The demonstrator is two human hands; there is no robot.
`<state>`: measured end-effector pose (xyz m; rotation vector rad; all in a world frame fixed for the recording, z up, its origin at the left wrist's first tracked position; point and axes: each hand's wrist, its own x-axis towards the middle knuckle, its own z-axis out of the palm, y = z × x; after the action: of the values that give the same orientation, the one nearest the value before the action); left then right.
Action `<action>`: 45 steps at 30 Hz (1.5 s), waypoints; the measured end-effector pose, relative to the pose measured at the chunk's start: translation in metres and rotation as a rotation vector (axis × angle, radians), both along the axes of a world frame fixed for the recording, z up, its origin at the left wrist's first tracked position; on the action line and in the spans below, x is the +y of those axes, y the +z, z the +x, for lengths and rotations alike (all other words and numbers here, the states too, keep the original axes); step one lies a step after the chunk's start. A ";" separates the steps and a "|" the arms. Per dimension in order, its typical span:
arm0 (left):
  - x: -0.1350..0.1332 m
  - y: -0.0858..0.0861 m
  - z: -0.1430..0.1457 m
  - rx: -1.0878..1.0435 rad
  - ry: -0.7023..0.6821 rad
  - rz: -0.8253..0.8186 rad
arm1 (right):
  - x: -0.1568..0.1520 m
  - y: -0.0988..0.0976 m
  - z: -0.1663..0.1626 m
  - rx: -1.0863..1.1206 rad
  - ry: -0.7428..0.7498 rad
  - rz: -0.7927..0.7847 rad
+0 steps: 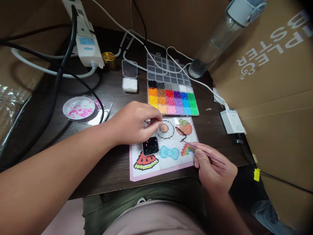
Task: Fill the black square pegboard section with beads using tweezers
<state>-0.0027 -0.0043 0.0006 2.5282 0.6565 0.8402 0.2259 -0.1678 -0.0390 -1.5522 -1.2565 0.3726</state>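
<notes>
My right hand (212, 168) grips pink tweezers (204, 151), their tip at the pegboard near a line of black beads (184, 134) between the orange persimmon picture and the rainbow one. The clear pegboard (168, 163) lies over a pattern sheet with pixel pictures: a fried egg (164, 129), a persimmon (186, 126), a blue bow (169, 152) and a watermelon slice (145, 160). My left hand (137, 122) is closed in a pinch above the egg picture; what it holds is too small to make out. Just below it a small box of black beads (150, 146) rests on the sheet.
Behind the sheet lies an open bead case (173, 98) with many colours. A small white-bead box (129, 85), a dish of pink beads (78, 108) and a gold cup (109, 59) stand left. Cables, a power strip (89, 49), a bottle (217, 39) and a charger (232, 121) surround them.
</notes>
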 end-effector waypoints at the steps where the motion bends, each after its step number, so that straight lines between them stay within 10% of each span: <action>1: 0.000 0.000 0.000 -0.005 -0.002 0.004 | 0.000 0.000 0.000 0.000 0.004 0.000; 45: -0.001 0.000 0.000 0.002 -0.007 0.022 | 0.000 -0.002 0.002 0.013 -0.018 -0.001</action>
<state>-0.0025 -0.0051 0.0007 2.5491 0.6417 0.8472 0.2279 -0.1678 -0.0411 -1.5590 -1.2317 0.3707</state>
